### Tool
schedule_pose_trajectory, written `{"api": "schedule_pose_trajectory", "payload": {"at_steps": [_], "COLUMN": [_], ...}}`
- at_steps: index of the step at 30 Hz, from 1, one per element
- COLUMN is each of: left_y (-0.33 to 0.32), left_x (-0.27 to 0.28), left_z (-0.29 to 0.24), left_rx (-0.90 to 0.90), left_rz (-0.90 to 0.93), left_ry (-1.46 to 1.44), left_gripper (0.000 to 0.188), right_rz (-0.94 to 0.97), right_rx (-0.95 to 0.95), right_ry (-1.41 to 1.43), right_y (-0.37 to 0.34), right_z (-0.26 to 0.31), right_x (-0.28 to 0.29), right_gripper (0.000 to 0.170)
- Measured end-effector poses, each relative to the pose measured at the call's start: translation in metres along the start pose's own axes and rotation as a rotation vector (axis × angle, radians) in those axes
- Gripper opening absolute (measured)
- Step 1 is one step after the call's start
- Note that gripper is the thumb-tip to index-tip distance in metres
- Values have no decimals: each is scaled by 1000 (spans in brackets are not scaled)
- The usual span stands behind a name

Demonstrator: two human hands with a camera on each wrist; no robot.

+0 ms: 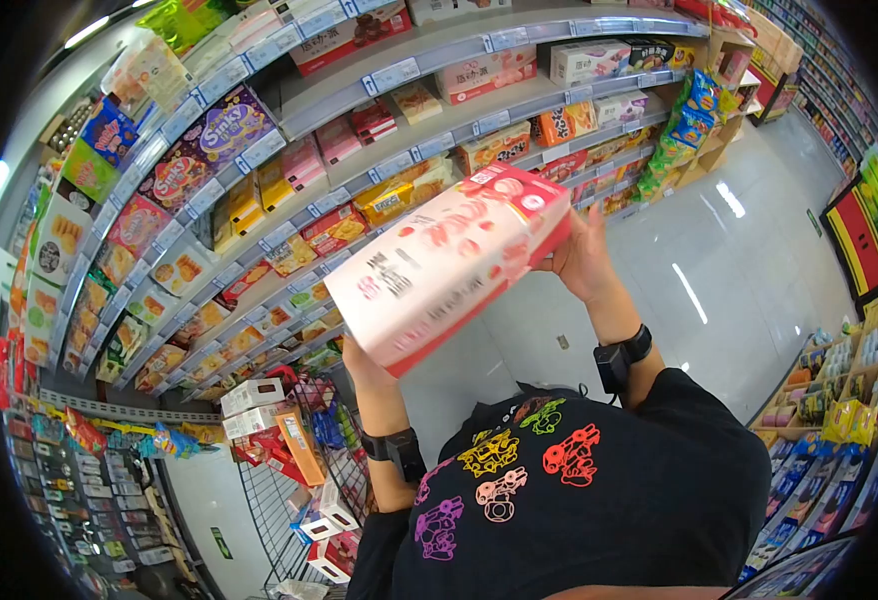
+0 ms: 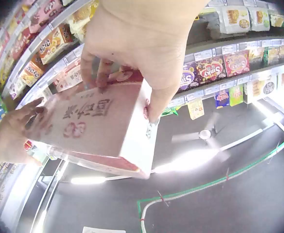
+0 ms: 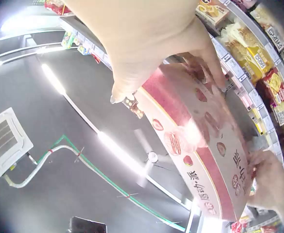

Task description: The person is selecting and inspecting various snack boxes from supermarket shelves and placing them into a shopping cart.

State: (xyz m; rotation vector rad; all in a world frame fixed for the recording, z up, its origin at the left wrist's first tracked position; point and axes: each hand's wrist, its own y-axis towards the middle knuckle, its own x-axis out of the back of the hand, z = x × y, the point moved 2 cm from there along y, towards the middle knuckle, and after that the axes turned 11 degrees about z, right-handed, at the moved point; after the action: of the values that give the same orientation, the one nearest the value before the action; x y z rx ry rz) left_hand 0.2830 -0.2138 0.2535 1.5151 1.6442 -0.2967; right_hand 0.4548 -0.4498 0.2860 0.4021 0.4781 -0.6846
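A pink and white box with strawberry pictures (image 1: 449,262) is held up in the air between both hands, tilted, in front of the shelves. The left hand (image 1: 367,372) grips its lower left end. At the upper right end the right hand (image 1: 581,262) holds it. In the left wrist view the left hand (image 2: 132,48) has its thumb on one side of the box (image 2: 95,121) and its fingers on another. The right wrist view shows the right hand (image 3: 146,39) gripping one end of the box (image 3: 195,141), with the left hand (image 3: 273,182) at the other end.
Curved shelves (image 1: 399,72) of boxed and bagged snacks stand ahead and to the left. A wire cart (image 1: 259,500) with several boxes is at the lower left. Grey floor (image 1: 699,260) lies to the right, with a display (image 1: 859,235) and more stocked shelves beyond.
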Motion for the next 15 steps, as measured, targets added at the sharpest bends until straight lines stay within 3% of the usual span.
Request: {"api": "schedule_pose_trajectory", "payload": {"at_steps": [1, 3, 4, 7, 8, 11, 12, 13, 15], "left_y": [-4, 10, 9, 9, 9, 15, 19, 21, 20], "left_x": [3, -25, -22, -5, -1, 4, 2, 4, 19], "left_z": [-1, -2, -2, 0, 3, 15, 19, 27, 47], "left_rx": [31, -74, -35, 86, 132, 66, 140, 158, 178], "left_rz": [18, 147, 99, -42, -85, -200, -212, -225, -260], "left_ry": [81, 131, 116, 68, 51, 147, 110, 64, -24], "left_gripper": [72, 80, 77, 69, 67, 53, 52, 55, 60], "right_rz": [8, 27, 16, 65, -15, 52, 102, 139, 177], "right_rx": [14, 38, 135, 401, 447, 501, 552, 627, 737], "right_ry": [16, 48, 191, -24, -10, -375, -425, -651, -824], "right_y": [1, 2, 3, 0, -2, -10, -12, -15, -19], "right_z": [-2, -9, -13, -9, 3, 21, 19, 14, 17], "right_x": [4, 10, 10, 9, -7, -28, -27, -18, -33], "right_gripper": [82, 86, 77, 75, 83, 95, 106, 107, 107]}}
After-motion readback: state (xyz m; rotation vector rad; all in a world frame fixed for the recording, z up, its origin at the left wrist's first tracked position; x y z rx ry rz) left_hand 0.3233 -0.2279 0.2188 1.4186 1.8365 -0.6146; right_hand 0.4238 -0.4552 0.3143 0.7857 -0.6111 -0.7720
